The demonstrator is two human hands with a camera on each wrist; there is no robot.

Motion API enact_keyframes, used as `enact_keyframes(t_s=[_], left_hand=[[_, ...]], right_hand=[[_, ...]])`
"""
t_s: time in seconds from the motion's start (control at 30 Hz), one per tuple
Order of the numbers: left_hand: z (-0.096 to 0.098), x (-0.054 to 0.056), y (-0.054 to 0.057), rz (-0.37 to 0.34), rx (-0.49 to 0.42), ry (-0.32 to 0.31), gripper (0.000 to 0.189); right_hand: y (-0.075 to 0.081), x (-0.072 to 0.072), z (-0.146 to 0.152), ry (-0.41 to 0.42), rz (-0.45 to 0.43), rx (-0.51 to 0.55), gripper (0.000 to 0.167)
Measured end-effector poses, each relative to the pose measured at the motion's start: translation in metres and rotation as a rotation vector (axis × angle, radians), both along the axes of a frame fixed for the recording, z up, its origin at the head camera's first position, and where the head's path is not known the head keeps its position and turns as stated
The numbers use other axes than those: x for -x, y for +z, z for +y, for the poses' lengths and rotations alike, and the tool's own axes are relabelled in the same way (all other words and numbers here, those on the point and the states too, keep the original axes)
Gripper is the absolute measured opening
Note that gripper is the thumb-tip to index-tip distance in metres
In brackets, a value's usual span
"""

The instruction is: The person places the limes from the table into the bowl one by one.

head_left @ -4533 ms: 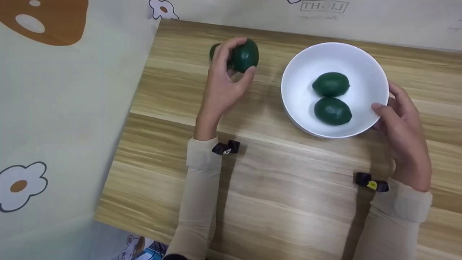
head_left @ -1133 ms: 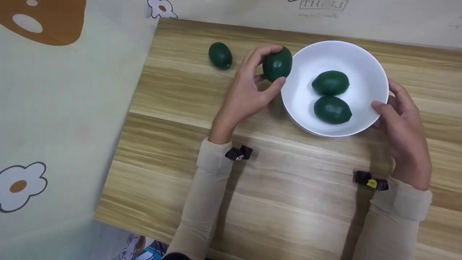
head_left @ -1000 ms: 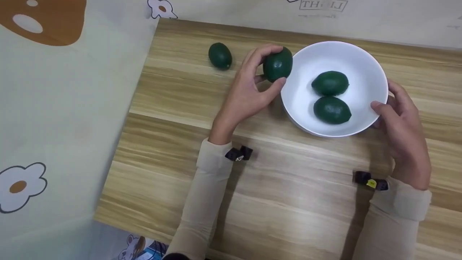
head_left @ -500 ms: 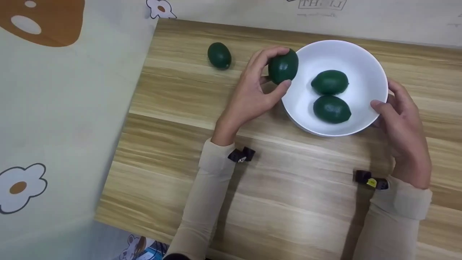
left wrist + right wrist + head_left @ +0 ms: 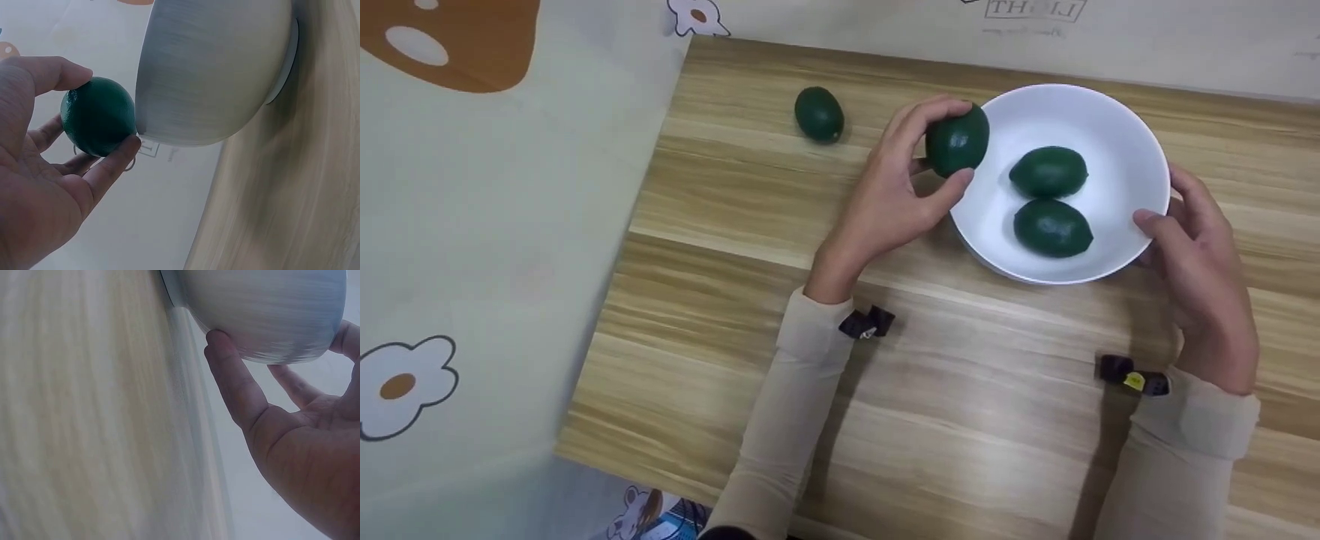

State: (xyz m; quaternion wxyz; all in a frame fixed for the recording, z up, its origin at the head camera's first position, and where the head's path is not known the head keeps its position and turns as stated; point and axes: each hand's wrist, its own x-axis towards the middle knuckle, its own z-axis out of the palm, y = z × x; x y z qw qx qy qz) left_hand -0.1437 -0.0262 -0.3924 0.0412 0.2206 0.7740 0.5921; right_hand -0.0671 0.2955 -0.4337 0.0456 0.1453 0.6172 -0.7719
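Observation:
My left hand (image 5: 896, 187) pinches a dark green lime (image 5: 958, 141) between thumb and fingers, and the lime overlaps the left rim of a white bowl (image 5: 1125, 150) in the head view. From the left wrist, that lime (image 5: 98, 116) shows level with the bowl's rim, right at its edge. Two more limes lie inside the bowl, an upper lime (image 5: 1048, 172) and a lower lime (image 5: 1053, 228), side by side. On the bowl's right side my right hand (image 5: 1204, 255) grips it, thumb on the rim and fingers against the outer wall (image 5: 270, 315).
Another lime (image 5: 819, 115) rests on the wooden table (image 5: 720, 300) at the back left, left of my left hand. The table's left edge runs beside a pale floor or wall covering with flower prints (image 5: 405, 386). A pale printed surface (image 5: 885, 30) lies beyond the back edge.
My left hand has carried its lime rightward from beside the loose lime to the bowl's left rim, inching further right in the last second. The right hand and bowl have stayed put.

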Motion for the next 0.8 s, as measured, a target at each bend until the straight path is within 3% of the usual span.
enact_keyframes(t_s=[0.53,0.8], left_hand=[[0.0010,-0.0011,0.0021,0.028,0.016,-0.022,0.056],[0.0037,-0.0034,0.0039,0.051,0.061,-0.002,0.054]], right_hand=[[0.0005,-0.0007,-0.0046,-0.012,0.017,0.015,0.052],[-0.0004,0.0010,-0.0048,-0.005,0.017,0.019,0.052]])
